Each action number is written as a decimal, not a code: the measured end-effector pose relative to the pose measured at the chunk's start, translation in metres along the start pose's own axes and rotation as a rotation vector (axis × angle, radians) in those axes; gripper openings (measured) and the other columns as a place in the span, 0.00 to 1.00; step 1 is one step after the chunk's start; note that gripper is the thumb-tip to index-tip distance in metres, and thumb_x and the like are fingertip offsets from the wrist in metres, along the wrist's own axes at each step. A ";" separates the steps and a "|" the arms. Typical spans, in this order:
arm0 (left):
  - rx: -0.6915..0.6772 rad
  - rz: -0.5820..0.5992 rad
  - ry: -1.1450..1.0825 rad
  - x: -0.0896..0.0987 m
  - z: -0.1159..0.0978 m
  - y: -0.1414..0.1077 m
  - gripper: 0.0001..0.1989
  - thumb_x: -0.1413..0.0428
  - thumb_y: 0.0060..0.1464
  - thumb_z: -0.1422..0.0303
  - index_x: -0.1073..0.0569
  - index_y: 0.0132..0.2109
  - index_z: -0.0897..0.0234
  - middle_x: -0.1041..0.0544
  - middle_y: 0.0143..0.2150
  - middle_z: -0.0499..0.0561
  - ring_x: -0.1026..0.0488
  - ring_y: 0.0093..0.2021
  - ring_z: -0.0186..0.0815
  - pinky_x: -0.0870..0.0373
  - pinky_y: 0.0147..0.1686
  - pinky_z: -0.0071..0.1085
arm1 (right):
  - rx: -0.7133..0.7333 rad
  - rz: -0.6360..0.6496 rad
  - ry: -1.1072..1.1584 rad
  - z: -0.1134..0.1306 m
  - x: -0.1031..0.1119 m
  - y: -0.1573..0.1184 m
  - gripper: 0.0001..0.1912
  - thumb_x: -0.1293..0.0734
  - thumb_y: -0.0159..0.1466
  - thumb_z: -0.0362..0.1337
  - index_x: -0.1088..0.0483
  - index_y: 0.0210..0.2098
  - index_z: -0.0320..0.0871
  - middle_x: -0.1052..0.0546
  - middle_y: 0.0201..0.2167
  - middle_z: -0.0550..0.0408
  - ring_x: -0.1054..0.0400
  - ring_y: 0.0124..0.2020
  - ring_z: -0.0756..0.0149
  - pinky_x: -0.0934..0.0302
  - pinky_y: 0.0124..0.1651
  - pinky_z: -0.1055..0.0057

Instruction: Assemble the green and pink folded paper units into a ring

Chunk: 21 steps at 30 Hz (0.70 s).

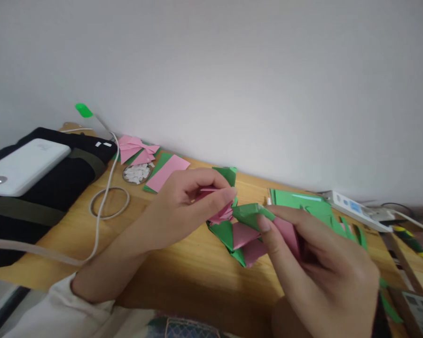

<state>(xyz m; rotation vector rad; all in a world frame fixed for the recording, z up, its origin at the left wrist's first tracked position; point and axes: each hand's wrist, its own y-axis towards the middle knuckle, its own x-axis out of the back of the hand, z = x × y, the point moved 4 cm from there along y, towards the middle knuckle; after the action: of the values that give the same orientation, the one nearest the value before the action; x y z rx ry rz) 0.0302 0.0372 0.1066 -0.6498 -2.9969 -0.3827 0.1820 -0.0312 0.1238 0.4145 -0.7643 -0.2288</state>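
Observation:
A pink and green folded-paper piece, made of several joined strips, is in front of me above the wooden table. My right hand pinches a green folded-paper flap of it between thumb and forefinger; pink paper shows under those fingers. My left hand is closed, thumb and forefinger tips meeting at the piece's upper edge. Whatever lies between those tips is too small or hidden to make out. Part of the pink paper behind the left hand is covered by it.
On the left are a white power bank on black cloth, a white cable and a tape ring. A dish of white scraps sits near pink sheets. Green sheets and a power strip lie right.

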 end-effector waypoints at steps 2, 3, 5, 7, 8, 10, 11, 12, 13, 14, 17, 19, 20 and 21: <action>0.011 -0.002 0.003 0.000 0.000 0.001 0.12 0.47 0.57 0.74 0.30 0.25 0.68 0.32 0.20 0.44 0.35 0.21 0.24 0.38 0.19 0.17 | -0.008 -0.013 -0.002 0.002 0.000 -0.001 0.05 0.33 0.64 0.35 0.26 0.32 0.49 0.24 0.23 0.67 0.33 0.23 0.75 0.36 0.36 0.76; 0.018 -0.004 0.003 -0.001 0.000 0.001 0.12 0.47 0.57 0.75 0.30 0.25 0.68 0.32 0.20 0.43 0.36 0.21 0.23 0.38 0.19 0.16 | -0.021 -0.023 -0.008 0.002 0.000 -0.001 0.05 0.33 0.64 0.35 0.26 0.32 0.49 0.24 0.22 0.67 0.34 0.23 0.75 0.35 0.37 0.76; 0.035 -0.005 0.002 -0.001 -0.001 0.000 0.12 0.47 0.56 0.75 0.30 0.25 0.68 0.33 0.20 0.43 0.36 0.21 0.23 0.39 0.18 0.16 | -0.023 -0.027 -0.014 0.004 0.000 -0.001 0.05 0.33 0.64 0.35 0.25 0.33 0.50 0.25 0.22 0.68 0.35 0.22 0.75 0.35 0.36 0.77; 0.053 -0.002 -0.004 -0.001 -0.002 -0.001 0.12 0.47 0.56 0.75 0.30 0.25 0.67 0.33 0.20 0.43 0.37 0.20 0.23 0.40 0.18 0.16 | -0.018 -0.025 -0.019 0.006 -0.001 -0.001 0.06 0.33 0.63 0.34 0.24 0.34 0.51 0.25 0.21 0.69 0.36 0.21 0.76 0.35 0.36 0.77; 0.058 0.000 -0.005 -0.002 -0.002 -0.001 0.12 0.47 0.56 0.75 0.30 0.25 0.67 0.33 0.20 0.43 0.37 0.20 0.23 0.40 0.18 0.16 | -0.013 -0.029 -0.016 0.006 0.000 -0.001 0.06 0.33 0.63 0.34 0.24 0.34 0.51 0.25 0.21 0.69 0.37 0.21 0.76 0.36 0.36 0.77; 0.059 0.001 0.003 -0.002 -0.001 -0.002 0.12 0.47 0.57 0.74 0.30 0.25 0.67 0.33 0.20 0.43 0.38 0.20 0.23 0.40 0.19 0.16 | -0.021 -0.036 -0.020 0.005 0.000 -0.001 0.06 0.33 0.63 0.33 0.24 0.35 0.51 0.25 0.21 0.69 0.36 0.21 0.76 0.36 0.36 0.77; 0.055 -0.002 0.013 -0.001 -0.001 -0.003 0.12 0.47 0.57 0.74 0.30 0.25 0.67 0.33 0.20 0.43 0.38 0.20 0.23 0.40 0.19 0.16 | -0.017 -0.035 -0.019 0.004 0.000 -0.001 0.06 0.33 0.63 0.33 0.24 0.35 0.51 0.25 0.21 0.69 0.36 0.21 0.76 0.35 0.35 0.77; 0.048 -0.007 0.027 -0.001 -0.001 -0.003 0.12 0.47 0.57 0.74 0.30 0.25 0.67 0.33 0.20 0.43 0.38 0.21 0.23 0.39 0.19 0.16 | -0.001 -0.027 -0.013 0.003 0.000 0.000 0.06 0.33 0.63 0.33 0.24 0.35 0.51 0.25 0.21 0.68 0.36 0.21 0.76 0.36 0.35 0.77; 0.043 -0.011 0.041 -0.001 -0.001 -0.003 0.12 0.47 0.57 0.73 0.30 0.25 0.67 0.33 0.21 0.43 0.38 0.21 0.23 0.39 0.19 0.16 | 0.023 -0.014 -0.004 0.002 0.000 0.000 0.06 0.32 0.62 0.33 0.24 0.35 0.50 0.25 0.21 0.68 0.36 0.21 0.76 0.36 0.34 0.77; 0.041 -0.013 0.054 0.000 0.000 -0.003 0.12 0.47 0.57 0.73 0.30 0.25 0.67 0.32 0.21 0.43 0.37 0.21 0.23 0.39 0.20 0.16 | 0.054 -0.001 0.008 0.002 -0.001 0.000 0.06 0.32 0.62 0.33 0.24 0.36 0.50 0.25 0.20 0.68 0.36 0.20 0.76 0.36 0.33 0.76; 0.028 -0.024 0.082 0.000 0.000 -0.003 0.12 0.46 0.57 0.73 0.30 0.26 0.67 0.31 0.22 0.44 0.37 0.22 0.24 0.40 0.20 0.17 | 0.085 0.013 0.029 0.001 -0.002 0.001 0.06 0.32 0.62 0.33 0.24 0.35 0.49 0.25 0.19 0.67 0.35 0.19 0.75 0.37 0.31 0.75; 0.017 -0.029 0.093 0.000 0.000 -0.002 0.12 0.46 0.58 0.72 0.30 0.26 0.67 0.31 0.22 0.44 0.37 0.22 0.24 0.40 0.20 0.18 | 0.017 -0.012 0.003 0.001 -0.002 0.001 0.05 0.32 0.62 0.33 0.23 0.34 0.49 0.26 0.18 0.66 0.35 0.20 0.74 0.37 0.31 0.75; 0.014 -0.031 0.098 0.000 0.000 -0.002 0.12 0.46 0.58 0.71 0.30 0.25 0.67 0.31 0.22 0.44 0.36 0.22 0.24 0.40 0.20 0.18 | -0.014 -0.023 -0.010 0.001 -0.002 0.000 0.05 0.32 0.63 0.34 0.23 0.34 0.49 0.26 0.19 0.66 0.35 0.20 0.74 0.36 0.31 0.74; 0.012 -0.034 0.101 0.001 0.000 -0.002 0.12 0.46 0.58 0.71 0.30 0.25 0.67 0.30 0.23 0.45 0.36 0.22 0.24 0.40 0.20 0.19 | -0.040 -0.034 -0.018 0.002 -0.002 0.000 0.05 0.32 0.63 0.34 0.23 0.34 0.49 0.26 0.19 0.66 0.35 0.20 0.73 0.36 0.31 0.74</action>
<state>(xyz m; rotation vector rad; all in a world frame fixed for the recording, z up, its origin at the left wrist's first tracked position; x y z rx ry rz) 0.0286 0.0352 0.1063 -0.5613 -2.9157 -0.3866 0.1789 -0.0312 0.1234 0.3885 -0.7701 -0.2797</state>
